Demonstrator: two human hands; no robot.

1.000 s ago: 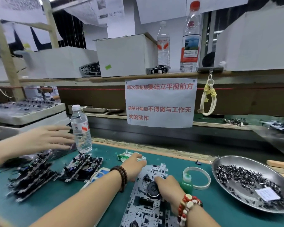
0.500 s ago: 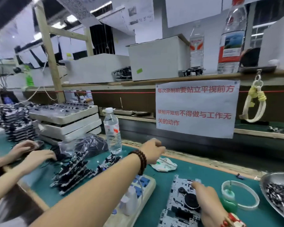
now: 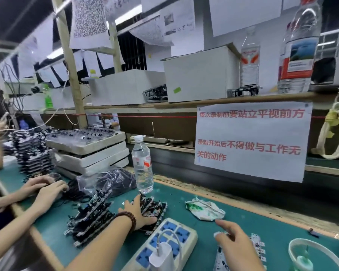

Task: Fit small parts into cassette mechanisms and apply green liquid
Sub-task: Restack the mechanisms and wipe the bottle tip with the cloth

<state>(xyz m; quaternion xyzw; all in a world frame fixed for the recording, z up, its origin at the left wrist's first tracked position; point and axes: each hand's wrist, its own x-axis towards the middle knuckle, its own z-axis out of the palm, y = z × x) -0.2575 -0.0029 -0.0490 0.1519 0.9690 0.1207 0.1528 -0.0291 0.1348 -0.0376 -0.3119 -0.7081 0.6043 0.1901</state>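
Left of the power strip, left hand lies flat, fingers spread, on stacked cassette mechanisms; right hand relaxed, holding nothing.

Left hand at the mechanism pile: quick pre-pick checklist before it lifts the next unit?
1. Left hand on the near pile of cassette mechanisms: ok, fingers spread flat on top.
2. Grip closed on one unit: not ok, nothing pinched yet.
3. Water bottle clear of the lift: cannot tell, it stands upright right behind the pile.
4. Power strip clear of the wrist: not ok, it lies right beside the hand.
5. Right hand free to receive: ok, open, over the mechanism on the mat.
6. Green liquid bottle in reach: ok, inside the tape ring at lower right.
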